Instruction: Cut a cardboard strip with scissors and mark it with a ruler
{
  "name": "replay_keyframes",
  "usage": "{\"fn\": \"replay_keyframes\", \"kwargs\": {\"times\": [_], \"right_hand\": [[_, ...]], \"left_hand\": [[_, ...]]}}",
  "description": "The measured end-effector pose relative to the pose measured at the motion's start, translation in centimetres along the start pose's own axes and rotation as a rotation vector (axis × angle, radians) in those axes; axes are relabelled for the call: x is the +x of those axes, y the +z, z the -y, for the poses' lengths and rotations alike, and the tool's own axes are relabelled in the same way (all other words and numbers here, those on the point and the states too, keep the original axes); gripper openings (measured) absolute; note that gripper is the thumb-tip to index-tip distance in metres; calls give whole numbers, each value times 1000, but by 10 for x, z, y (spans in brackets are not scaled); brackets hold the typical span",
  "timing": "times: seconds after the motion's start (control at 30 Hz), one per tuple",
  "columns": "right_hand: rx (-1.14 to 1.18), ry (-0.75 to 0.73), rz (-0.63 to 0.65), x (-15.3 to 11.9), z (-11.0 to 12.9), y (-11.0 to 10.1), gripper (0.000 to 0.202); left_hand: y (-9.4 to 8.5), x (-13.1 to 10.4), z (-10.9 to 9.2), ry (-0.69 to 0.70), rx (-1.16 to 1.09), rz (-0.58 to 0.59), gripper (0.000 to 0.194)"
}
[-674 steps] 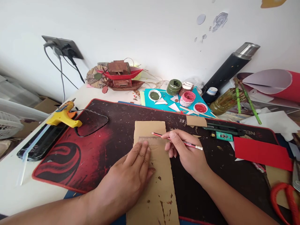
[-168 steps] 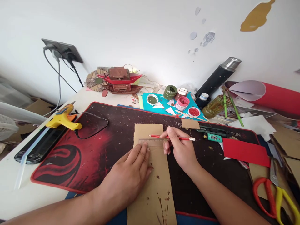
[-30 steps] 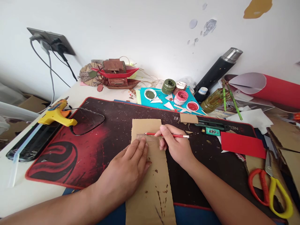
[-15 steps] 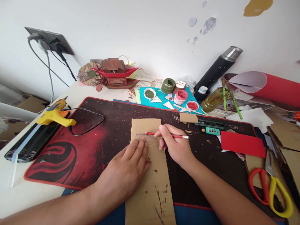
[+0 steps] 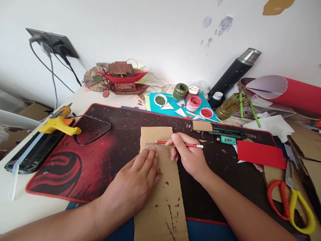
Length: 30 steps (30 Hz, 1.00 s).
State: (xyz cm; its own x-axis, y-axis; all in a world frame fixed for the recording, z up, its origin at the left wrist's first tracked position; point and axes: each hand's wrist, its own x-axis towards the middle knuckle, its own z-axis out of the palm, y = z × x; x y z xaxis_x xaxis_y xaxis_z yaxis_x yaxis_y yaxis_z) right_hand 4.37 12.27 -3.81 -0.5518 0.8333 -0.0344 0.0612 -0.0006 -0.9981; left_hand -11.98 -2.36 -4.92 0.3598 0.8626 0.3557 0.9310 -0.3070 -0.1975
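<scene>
A long strip of brown cardboard [image 5: 169,194] lies on the dark desk mat, torn and stained in its near half. My left hand [image 5: 139,180] rests flat on it, fingers stretched forward and pressing a clear ruler [image 5: 164,147] that lies across the strip. My right hand [image 5: 189,155] is closed around a red pencil [image 5: 160,142]. The pencil slants low over the cardboard, its tip just beyond the left fingertips at the ruler. Whether the tip touches the cardboard I cannot tell.
A yellow glue gun [image 5: 59,125] sits on the left with its cable on the mat [image 5: 125,124]. Paint pots [image 5: 193,103] stand on blue card at the back, near model boats [image 5: 125,75]. On the right lie scissors [image 5: 291,197], red card [image 5: 260,154] and a cutter [image 5: 229,131].
The right hand and pencil have shifted very slightly to the right. The left hand, ruler and cardboard look the same.
</scene>
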Motion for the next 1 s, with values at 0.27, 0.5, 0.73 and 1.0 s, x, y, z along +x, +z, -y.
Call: {"fn": "replay_keyframes", "kwargs": {"times": [0.27, 0.5, 0.73, 1.0], "right_hand": [[-21, -20, 15, 0, -5, -1, 50], [13, -43, 15, 0, -6, -2, 48], [58, -56, -29, -1, -1, -3, 49], [86, -75, -179, 1, -1, -15, 51]], "left_hand": [[0, 0, 0, -8, 3, -15, 44], [-1, 3, -1, -3, -1, -15, 44], [-1, 2, 0, -3, -1, -12, 44], [-3, 4, 0, -21, -3, -7, 43]]}}
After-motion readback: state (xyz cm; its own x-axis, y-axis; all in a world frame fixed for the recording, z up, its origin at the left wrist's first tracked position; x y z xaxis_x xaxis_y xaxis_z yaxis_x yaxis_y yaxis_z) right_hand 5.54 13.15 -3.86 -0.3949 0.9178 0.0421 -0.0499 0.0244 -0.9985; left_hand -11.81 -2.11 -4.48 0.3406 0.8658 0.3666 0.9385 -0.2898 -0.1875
